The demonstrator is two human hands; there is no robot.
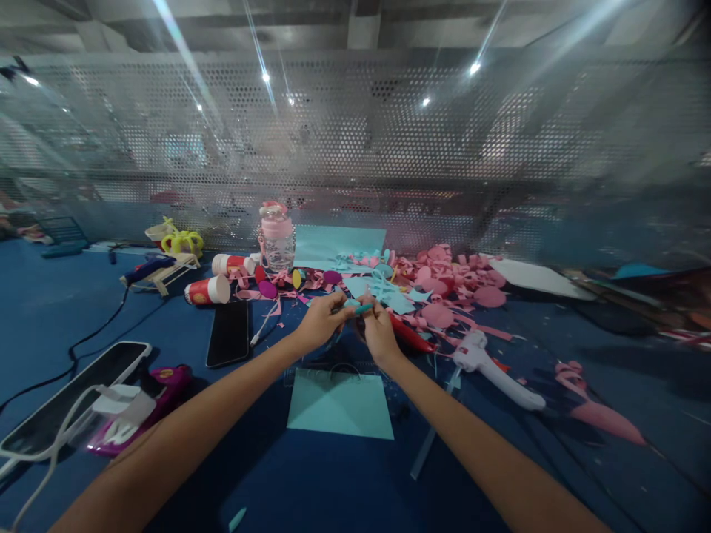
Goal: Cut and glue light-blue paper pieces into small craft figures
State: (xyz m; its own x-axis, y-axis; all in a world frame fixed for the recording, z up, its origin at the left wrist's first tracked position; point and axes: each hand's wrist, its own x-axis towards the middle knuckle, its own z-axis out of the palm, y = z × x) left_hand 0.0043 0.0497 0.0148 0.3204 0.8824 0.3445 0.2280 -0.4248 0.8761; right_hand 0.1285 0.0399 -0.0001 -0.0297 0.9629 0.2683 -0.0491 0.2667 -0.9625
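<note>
My left hand (322,320) and my right hand (381,334) meet over the middle of the table, both with fingers pinched. Between their fingertips is a small narrow teal piece (364,308), apparently paper, held by both. Just below the hands a light teal paper sheet (340,403) lies flat, with a clear ruler-like plastic strip (344,376) along its top edge. Cut teal paper (392,296) lies just beyond my fingers. A red object (412,334), partly hidden by my right hand, rests beside it.
Pink paper scraps (438,285) pile at the back right. A white glue gun (497,370) lies right of my forearm. Leftward are a black phone (229,333), red-and-white paper cups (208,290), a pink-lidded bottle (276,240) and a purple object (167,392). A perforated metal panel (333,133) stands behind.
</note>
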